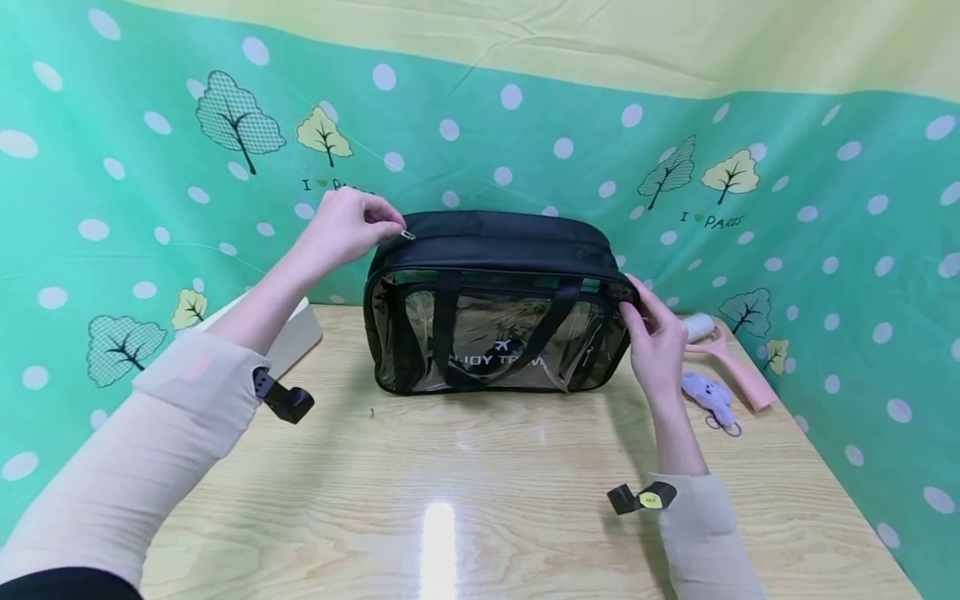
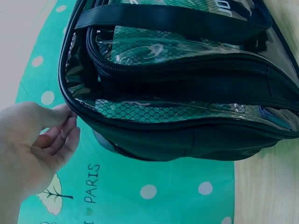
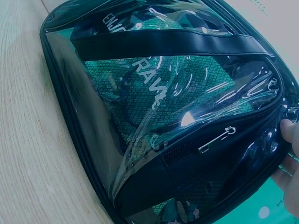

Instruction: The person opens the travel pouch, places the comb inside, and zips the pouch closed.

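Note:
A black toiletry bag (image 1: pixel 517 255) with see-through panels, a black strap handle (image 1: pixel 447 325) and white lettering stands upright on the wooden table. At its top left corner, my left hand (image 1: pixel 351 223) pinches a small metal zipper pull (image 1: pixel 407 235) between thumb and fingers. My right hand (image 1: pixel 657 337) grips the bag's upper right corner, thumb on the front and fingers behind. The right wrist view shows a front pocket zipper with its own silver pull (image 3: pixel 217 140). Netting (image 2: pixel 154 109) shows through the clear plastic in the left wrist view.
Behind my left forearm lies a white box (image 1: pixel 298 340). To the right of my right hand are a pink-handled roller (image 1: pixel 742 375) with a white roll and a purple plush keychain (image 1: pixel 708 395). A green dotted curtain (image 1: pixel 480 158) hangs close behind the bag.

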Action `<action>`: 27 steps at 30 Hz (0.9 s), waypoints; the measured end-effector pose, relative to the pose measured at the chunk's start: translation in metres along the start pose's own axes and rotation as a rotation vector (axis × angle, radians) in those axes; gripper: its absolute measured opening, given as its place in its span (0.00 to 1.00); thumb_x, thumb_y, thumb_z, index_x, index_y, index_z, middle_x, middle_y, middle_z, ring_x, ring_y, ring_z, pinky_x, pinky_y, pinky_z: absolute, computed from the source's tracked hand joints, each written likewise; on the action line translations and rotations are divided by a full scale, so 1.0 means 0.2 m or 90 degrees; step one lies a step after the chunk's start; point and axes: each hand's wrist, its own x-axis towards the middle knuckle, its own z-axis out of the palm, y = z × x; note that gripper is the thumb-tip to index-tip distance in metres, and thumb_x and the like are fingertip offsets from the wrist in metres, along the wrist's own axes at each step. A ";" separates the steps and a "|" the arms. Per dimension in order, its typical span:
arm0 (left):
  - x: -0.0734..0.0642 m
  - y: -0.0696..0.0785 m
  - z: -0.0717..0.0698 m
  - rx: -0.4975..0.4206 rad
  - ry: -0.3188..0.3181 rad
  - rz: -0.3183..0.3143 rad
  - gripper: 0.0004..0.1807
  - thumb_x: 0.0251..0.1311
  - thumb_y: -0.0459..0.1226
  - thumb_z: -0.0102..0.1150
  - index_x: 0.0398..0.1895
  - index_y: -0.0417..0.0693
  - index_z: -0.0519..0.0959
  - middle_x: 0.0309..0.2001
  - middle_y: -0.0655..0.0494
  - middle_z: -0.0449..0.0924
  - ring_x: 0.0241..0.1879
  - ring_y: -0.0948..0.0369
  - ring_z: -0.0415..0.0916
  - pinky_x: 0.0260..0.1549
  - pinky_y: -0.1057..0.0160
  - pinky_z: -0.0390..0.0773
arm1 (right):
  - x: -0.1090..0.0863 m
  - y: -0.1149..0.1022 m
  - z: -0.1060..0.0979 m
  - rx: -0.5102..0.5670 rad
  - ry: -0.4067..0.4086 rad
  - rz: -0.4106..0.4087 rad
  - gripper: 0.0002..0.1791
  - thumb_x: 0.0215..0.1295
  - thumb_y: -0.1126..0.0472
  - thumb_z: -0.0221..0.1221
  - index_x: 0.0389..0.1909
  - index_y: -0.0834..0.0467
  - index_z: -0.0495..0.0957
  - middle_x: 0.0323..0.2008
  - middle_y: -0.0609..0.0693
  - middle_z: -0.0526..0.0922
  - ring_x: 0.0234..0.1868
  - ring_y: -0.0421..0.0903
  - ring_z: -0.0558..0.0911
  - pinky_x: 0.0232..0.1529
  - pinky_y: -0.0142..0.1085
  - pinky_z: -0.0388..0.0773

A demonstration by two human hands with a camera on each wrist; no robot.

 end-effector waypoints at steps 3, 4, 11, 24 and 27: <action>-0.02 -0.03 0.00 -0.006 0.007 0.001 0.12 0.73 0.41 0.59 0.49 0.47 0.88 0.46 0.45 0.90 0.41 0.53 0.84 0.37 0.61 0.76 | 0.00 0.00 0.00 0.003 -0.005 0.001 0.21 0.76 0.61 0.58 0.66 0.41 0.79 0.64 0.53 0.83 0.53 0.29 0.83 0.49 0.20 0.79; -0.02 -0.04 0.00 -0.006 0.009 -0.001 0.12 0.73 0.41 0.60 0.49 0.48 0.88 0.45 0.45 0.90 0.40 0.54 0.84 0.36 0.62 0.75 | -0.01 0.00 0.00 0.005 -0.007 0.001 0.21 0.76 0.60 0.58 0.66 0.41 0.79 0.64 0.53 0.83 0.52 0.30 0.83 0.49 0.20 0.79; -0.05 -0.11 0.00 -0.016 0.023 -0.021 0.11 0.72 0.41 0.61 0.48 0.47 0.88 0.41 0.44 0.90 0.34 0.58 0.80 0.30 0.63 0.73 | 0.00 0.00 -0.01 0.001 -0.003 -0.007 0.21 0.76 0.60 0.58 0.66 0.45 0.79 0.63 0.53 0.83 0.51 0.29 0.83 0.48 0.19 0.79; -0.13 -0.24 0.02 -0.045 0.039 -0.071 0.15 0.72 0.46 0.61 0.50 0.48 0.88 0.37 0.49 0.89 0.34 0.60 0.82 0.35 0.64 0.76 | 0.00 0.01 -0.02 -0.013 -0.006 -0.003 0.22 0.76 0.61 0.59 0.66 0.41 0.79 0.64 0.54 0.83 0.51 0.29 0.83 0.48 0.19 0.79; -0.15 -0.26 0.03 -0.062 0.043 -0.086 0.16 0.71 0.48 0.62 0.52 0.49 0.88 0.40 0.49 0.90 0.37 0.56 0.84 0.37 0.63 0.76 | 0.00 0.01 -0.01 -0.013 -0.007 -0.004 0.22 0.75 0.62 0.59 0.67 0.43 0.78 0.63 0.54 0.83 0.49 0.28 0.83 0.47 0.19 0.79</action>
